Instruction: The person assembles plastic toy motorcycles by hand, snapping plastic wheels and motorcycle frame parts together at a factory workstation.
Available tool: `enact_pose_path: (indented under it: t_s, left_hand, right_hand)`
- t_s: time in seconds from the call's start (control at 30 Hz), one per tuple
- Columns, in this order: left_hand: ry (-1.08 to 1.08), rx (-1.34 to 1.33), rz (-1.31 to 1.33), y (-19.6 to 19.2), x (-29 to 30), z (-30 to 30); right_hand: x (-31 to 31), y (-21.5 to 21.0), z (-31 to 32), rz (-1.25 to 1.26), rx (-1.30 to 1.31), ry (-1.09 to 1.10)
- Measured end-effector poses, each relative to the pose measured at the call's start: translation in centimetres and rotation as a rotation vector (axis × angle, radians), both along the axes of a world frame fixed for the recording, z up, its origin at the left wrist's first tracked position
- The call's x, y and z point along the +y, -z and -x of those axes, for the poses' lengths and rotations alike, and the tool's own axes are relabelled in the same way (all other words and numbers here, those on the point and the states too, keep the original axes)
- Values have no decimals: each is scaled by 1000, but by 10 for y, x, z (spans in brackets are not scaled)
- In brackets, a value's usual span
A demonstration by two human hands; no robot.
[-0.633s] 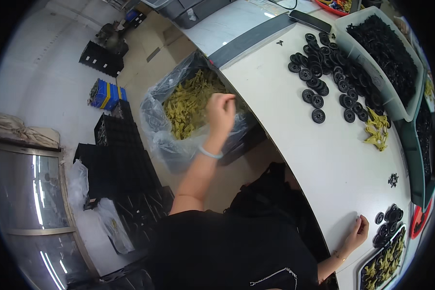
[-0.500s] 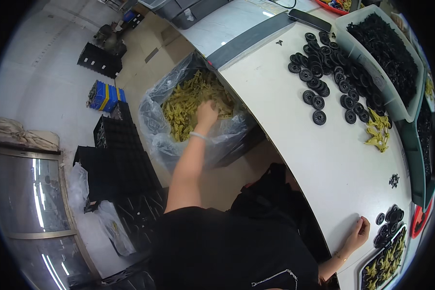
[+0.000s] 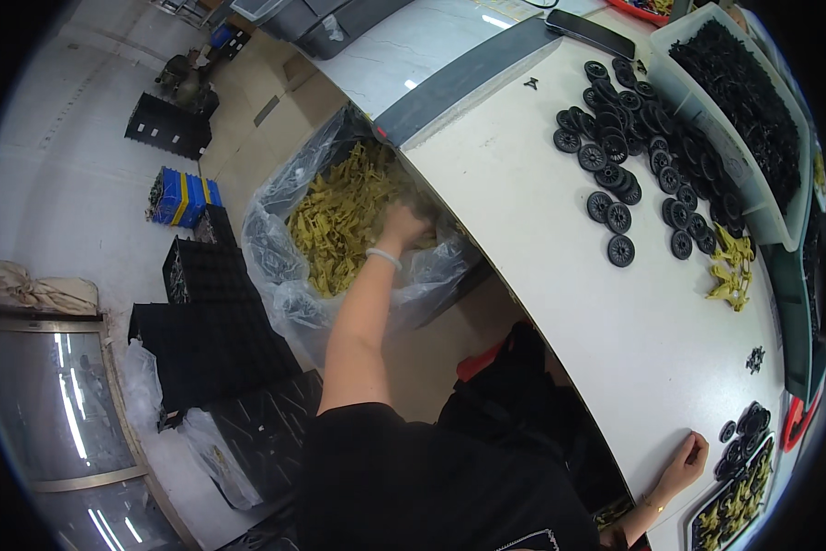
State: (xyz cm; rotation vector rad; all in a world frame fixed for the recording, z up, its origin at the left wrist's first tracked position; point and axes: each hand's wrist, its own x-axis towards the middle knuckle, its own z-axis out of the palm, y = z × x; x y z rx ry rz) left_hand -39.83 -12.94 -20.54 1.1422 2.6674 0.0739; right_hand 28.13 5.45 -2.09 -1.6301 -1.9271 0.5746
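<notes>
At left, within a clear plastic liner (image 3: pixel 264 219), a heap of yellow pieces (image 3: pixel 325 220). Down at the heap's right side, the left hand (image 3: pixel 404 226), fingers blurred and mostly hidden: spread and hold impossible to tell. Farther right, across the white surface (image 3: pixel 615 349), scattered black wheels (image 3: pixel 618 250). Then, resting on the surface, the right hand (image 3: pixel 686 466), fingers loosely curled inward, any hold impossible to tell; just beside, a smaller cluster of wheels (image 3: pixel 753 421) and a tray (image 3: pixel 691 533) with yellow pieces.
</notes>
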Motion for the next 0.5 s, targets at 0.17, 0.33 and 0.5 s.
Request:
enact_pose_path:
  t_s: [0.17,0.33,0.5]
  left_hand:
    - [-735,-99,-371,-12,15,34]
    - [-1106,-198,-596,43,8,92]
    - [-944,-290,-748,87,-3,117]
  right_hand:
    - [0,3,-5,-15,-26,33]
    - [-3,2,-4,2,-63,42]
    - [-4,4,-10,60,-73,79]
